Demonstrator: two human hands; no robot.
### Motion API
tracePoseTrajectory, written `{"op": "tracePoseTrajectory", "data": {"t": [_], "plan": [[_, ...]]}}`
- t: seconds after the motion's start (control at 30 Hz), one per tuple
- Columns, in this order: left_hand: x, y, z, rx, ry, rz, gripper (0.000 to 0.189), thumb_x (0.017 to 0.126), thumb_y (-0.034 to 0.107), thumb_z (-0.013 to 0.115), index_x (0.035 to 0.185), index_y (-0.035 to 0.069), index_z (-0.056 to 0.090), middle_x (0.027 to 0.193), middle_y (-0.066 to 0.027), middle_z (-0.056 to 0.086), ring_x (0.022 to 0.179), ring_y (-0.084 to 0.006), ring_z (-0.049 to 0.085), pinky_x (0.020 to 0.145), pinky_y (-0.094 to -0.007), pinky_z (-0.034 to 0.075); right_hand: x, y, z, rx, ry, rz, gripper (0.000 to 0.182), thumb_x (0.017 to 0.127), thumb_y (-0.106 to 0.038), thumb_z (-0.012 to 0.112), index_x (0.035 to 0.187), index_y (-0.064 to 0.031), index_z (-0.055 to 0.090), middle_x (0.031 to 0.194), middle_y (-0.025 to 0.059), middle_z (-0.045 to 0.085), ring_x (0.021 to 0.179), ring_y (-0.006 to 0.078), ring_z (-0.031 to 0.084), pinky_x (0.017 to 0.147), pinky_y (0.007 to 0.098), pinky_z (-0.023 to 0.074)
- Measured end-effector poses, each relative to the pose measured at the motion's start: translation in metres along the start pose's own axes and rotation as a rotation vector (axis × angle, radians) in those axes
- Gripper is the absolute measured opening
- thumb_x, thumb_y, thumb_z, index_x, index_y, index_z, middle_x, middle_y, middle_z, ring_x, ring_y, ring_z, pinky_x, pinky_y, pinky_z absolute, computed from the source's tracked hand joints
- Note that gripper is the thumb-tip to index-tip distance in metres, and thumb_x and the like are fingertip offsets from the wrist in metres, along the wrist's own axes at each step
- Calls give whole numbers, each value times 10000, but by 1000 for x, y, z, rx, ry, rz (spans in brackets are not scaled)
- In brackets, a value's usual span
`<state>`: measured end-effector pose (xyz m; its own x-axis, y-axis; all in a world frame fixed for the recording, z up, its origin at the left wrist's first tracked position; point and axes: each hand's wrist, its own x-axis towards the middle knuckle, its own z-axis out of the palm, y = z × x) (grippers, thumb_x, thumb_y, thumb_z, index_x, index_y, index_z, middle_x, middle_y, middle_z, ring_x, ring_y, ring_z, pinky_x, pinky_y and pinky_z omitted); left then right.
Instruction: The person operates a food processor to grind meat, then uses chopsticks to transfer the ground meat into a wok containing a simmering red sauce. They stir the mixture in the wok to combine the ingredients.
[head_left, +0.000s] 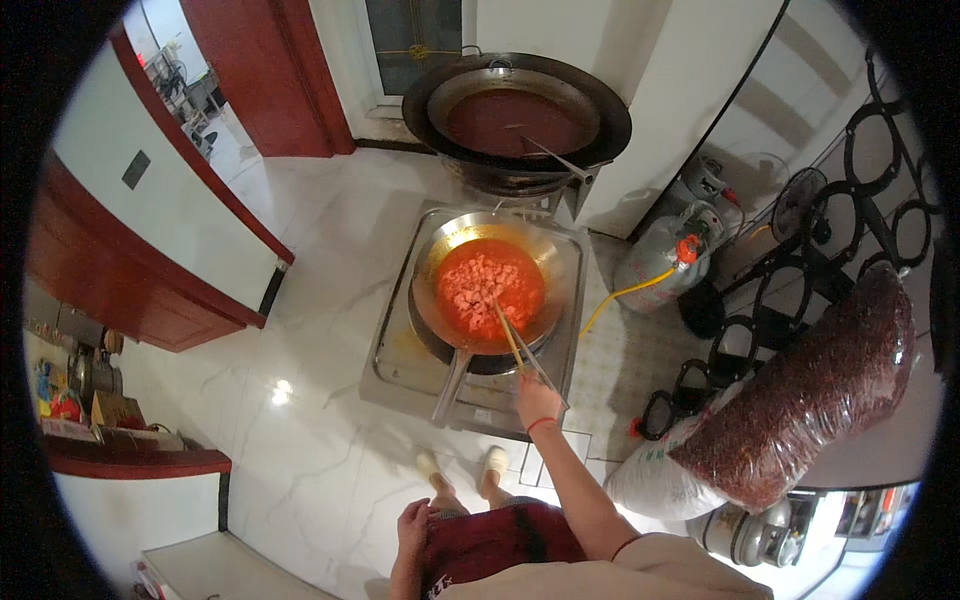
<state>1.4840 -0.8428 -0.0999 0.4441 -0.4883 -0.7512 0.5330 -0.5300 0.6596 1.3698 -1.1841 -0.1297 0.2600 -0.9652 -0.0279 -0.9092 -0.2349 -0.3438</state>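
My right hand (538, 400) grips two long sticks, likely cooking chopsticks (510, 334); one looks pale wooden and the other greyer. Their tips dip into the food in a metal wok (555, 262). Pale pink minced meat (480, 283) lies in clumps in orange-red oil or sauce (534, 281). The wok sits on a burner of the steel gas stove (390, 367), its long handle (450, 390) pointing towards me. My left hand (415, 521) hangs low beside my dark red apron (487, 540), fingers partly curled, with nothing visible in it.
Behind the stove stands a larger wok (420, 112) of dark red liquid, a ladle (559, 159) resting in it. A gas cylinder (652, 274) with a yellow hose (626, 289) is at right. Nearby are a plastic-wrapped sack of dark red contents (810, 390) and a white sack (660, 480).
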Motion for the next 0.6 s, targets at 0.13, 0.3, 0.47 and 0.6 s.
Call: {"op": "tracePoseTrajectory", "data": {"t": [0.13, 0.3, 0.47, 0.6], "plan": [[12, 34, 6, 51, -72, -54, 378, 950, 263, 530, 1208, -14, 525, 1018, -151, 652, 852, -222, 642, 714, -332, 534, -8, -20, -23, 53, -20, -8, 278, 952, -325, 429, 981, -81, 559, 642, 167, 633, 572, 367, 628, 520, 490, 493], [39, 61, 0, 181, -166, -71, 348, 953, 257, 521, 1202, 15, 541, 1015, -139, 655, 846, -209, 644, 708, -321, 530, -5, -12, 16, 2, -182, 86, 291, 958, -349, 408, 1034, -96, 532, 654, 175, 640, 626, 380, 645, 558, 506, 498], [66, 91, -8, 240, -226, -127, 355, 943, 294, 547, 1188, 37, 548, 986, -105, 665, 820, -177, 643, 664, -288, 494, -5, -33, -6, 77, -238, 167, 303, 962, -380, 386, 1066, -129, 520, 747, 209, 655, 720, 401, 650, 626, 535, 504], [98, 105, -26, 329, -293, -86, 381, 934, 333, 558, 1180, 43, 551, 981, -95, 666, 822, -178, 644, 680, -308, 489, -6, -39, -1, 71, -216, 222, 301, 972, -394, 355, 1078, -163, 515, 761, 212, 656, 711, 417, 641, 637, 537, 503]]}}
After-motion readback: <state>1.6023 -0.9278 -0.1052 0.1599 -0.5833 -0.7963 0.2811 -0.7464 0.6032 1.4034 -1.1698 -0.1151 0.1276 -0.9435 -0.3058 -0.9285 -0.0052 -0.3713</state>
